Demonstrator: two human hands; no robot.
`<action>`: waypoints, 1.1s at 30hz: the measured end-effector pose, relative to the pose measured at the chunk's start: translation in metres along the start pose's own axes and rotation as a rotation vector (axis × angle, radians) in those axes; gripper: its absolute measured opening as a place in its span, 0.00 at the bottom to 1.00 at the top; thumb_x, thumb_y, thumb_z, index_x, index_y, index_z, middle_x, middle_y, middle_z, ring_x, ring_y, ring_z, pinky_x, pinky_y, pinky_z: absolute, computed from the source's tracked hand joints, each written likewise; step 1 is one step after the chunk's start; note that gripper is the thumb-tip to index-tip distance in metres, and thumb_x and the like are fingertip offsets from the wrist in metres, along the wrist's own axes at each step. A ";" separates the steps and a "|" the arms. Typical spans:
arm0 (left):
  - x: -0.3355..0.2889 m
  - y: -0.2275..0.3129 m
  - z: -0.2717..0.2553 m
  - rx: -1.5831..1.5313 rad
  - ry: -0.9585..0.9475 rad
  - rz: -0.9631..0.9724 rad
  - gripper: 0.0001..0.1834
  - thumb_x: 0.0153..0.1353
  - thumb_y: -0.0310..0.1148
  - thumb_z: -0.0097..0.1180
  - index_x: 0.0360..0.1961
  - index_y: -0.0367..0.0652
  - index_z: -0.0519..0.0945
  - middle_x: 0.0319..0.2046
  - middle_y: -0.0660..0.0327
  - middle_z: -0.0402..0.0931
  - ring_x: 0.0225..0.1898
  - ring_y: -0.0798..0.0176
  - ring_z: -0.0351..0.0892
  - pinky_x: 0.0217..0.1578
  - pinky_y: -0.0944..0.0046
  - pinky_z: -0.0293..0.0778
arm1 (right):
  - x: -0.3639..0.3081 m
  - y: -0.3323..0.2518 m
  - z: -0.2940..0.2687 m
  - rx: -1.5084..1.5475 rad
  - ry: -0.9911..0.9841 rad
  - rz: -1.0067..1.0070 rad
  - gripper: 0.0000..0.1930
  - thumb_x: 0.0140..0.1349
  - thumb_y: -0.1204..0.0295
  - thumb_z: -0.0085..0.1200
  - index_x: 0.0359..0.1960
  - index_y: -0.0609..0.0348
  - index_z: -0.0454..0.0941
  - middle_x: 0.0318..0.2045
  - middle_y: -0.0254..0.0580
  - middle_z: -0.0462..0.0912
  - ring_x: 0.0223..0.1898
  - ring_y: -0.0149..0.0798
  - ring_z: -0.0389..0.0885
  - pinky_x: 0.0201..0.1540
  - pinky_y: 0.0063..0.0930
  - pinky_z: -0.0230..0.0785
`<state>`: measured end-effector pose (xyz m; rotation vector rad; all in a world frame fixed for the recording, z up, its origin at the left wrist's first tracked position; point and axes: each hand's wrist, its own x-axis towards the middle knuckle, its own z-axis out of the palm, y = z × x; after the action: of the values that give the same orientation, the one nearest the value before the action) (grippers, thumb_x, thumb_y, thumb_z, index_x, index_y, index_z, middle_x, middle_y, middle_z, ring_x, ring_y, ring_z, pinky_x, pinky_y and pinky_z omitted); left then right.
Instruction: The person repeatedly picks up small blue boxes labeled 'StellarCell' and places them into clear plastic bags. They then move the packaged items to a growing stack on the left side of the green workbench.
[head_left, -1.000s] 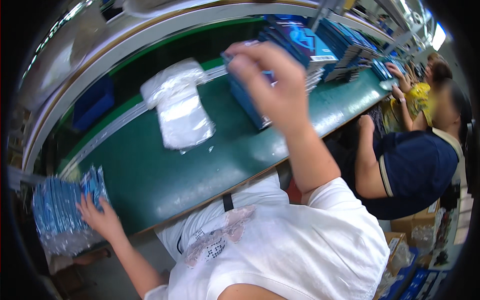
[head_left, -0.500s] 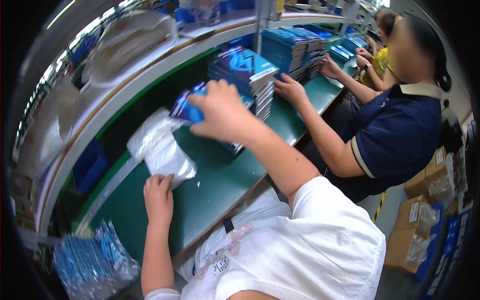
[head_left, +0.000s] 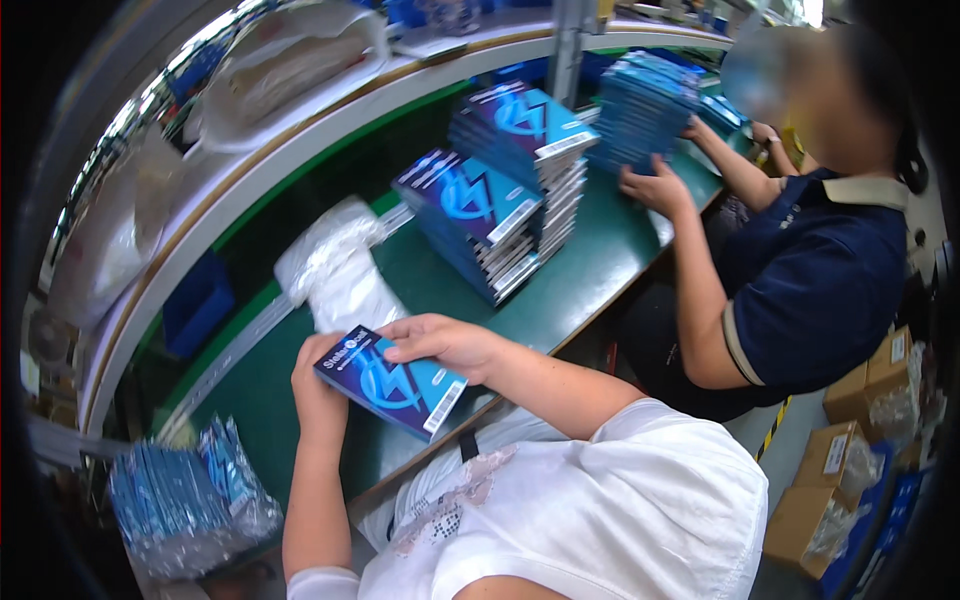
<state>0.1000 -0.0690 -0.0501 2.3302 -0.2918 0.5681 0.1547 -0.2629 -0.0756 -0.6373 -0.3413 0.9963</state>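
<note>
My right hand (head_left: 440,345) grips a thin dark-blue and light-blue box (head_left: 392,385) by its upper edge, thumb on the printed face. At the box's left end is my left hand (head_left: 316,372), its fingers curled and partly hidden behind the box, close to the near end of a pile of clear plastic bags (head_left: 355,285). Whether those fingers pinch the box or a bag cannot be made out. Beyond my right hand stand two stacks of the same boxes, a nearer lower stack (head_left: 468,205) and a taller stack (head_left: 530,125).
Plastic-wrapped blue packs (head_left: 175,500) sit at the lower left of the green table (head_left: 395,455). A co-worker (head_left: 800,290) at the right handles another stack of blue boxes (head_left: 640,110). A shelf (head_left: 300,110) runs along the back; cardboard cartons (head_left: 815,500) stand on the floor at right.
My right hand has brought the box from beside the stacks down to my left hand, which has stayed near the bags. The co-worker's hands now hold a stack of boxes.
</note>
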 end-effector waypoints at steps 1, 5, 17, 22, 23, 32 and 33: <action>0.002 0.001 0.000 -0.032 0.019 0.001 0.09 0.51 0.19 0.53 0.35 0.32 0.78 0.34 0.52 0.75 0.36 0.54 0.77 0.39 0.64 0.71 | 0.001 0.000 -0.001 0.050 -0.031 0.018 0.28 0.59 0.76 0.54 0.59 0.73 0.59 0.45 0.50 0.79 0.44 0.35 0.81 0.48 0.27 0.74; -0.002 -0.006 -0.007 -0.075 0.024 -0.063 0.11 0.47 0.19 0.54 0.34 0.34 0.80 0.35 0.55 0.76 0.37 0.61 0.77 0.37 0.69 0.71 | 0.013 0.004 -0.001 0.061 -0.001 0.101 0.31 0.56 0.76 0.57 0.59 0.74 0.59 0.44 0.51 0.79 0.40 0.34 0.82 0.44 0.26 0.76; -0.003 -0.005 -0.014 -0.732 0.021 -0.752 0.07 0.58 0.26 0.56 0.38 0.36 0.78 0.31 0.62 0.77 0.33 0.71 0.76 0.34 0.73 0.72 | 0.000 -0.001 -0.009 -0.264 0.096 0.042 0.27 0.56 0.79 0.54 0.57 0.76 0.63 0.45 0.50 0.78 0.42 0.33 0.81 0.44 0.24 0.75; -0.005 -0.010 -0.022 -0.238 -0.118 -0.499 0.11 0.52 0.20 0.52 0.37 0.35 0.81 0.30 0.60 0.77 0.30 0.71 0.75 0.33 0.72 0.72 | 0.001 -0.005 0.004 -0.392 0.315 -0.078 0.28 0.60 0.79 0.50 0.62 0.74 0.56 0.48 0.50 0.75 0.44 0.32 0.77 0.46 0.23 0.71; -0.007 -0.002 -0.023 -0.200 -0.128 -0.464 0.12 0.52 0.20 0.52 0.38 0.36 0.81 0.30 0.61 0.77 0.30 0.72 0.75 0.34 0.72 0.71 | 0.003 0.002 0.001 -0.417 0.356 -0.143 0.30 0.60 0.79 0.50 0.63 0.74 0.53 0.47 0.50 0.76 0.43 0.33 0.77 0.45 0.23 0.71; -0.023 0.024 -0.021 -0.218 -0.113 -0.275 0.18 0.49 0.18 0.52 0.43 0.38 0.78 0.28 0.61 0.76 0.31 0.71 0.75 0.37 0.69 0.73 | -0.008 0.012 0.034 -0.754 0.548 -0.349 0.48 0.56 0.77 0.56 0.67 0.66 0.29 0.31 0.46 0.79 0.35 0.28 0.78 0.36 0.20 0.69; -0.024 0.024 -0.021 -0.223 -0.108 -0.293 0.18 0.49 0.18 0.52 0.43 0.38 0.78 0.27 0.62 0.75 0.31 0.71 0.75 0.38 0.69 0.73 | -0.011 0.010 0.037 -0.769 0.540 -0.305 0.43 0.57 0.77 0.54 0.68 0.65 0.37 0.35 0.49 0.78 0.37 0.30 0.77 0.39 0.22 0.69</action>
<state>0.0636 -0.0708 -0.0341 2.1379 -0.0566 0.2525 0.1224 -0.2555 -0.0532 -1.4643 -0.3215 0.3433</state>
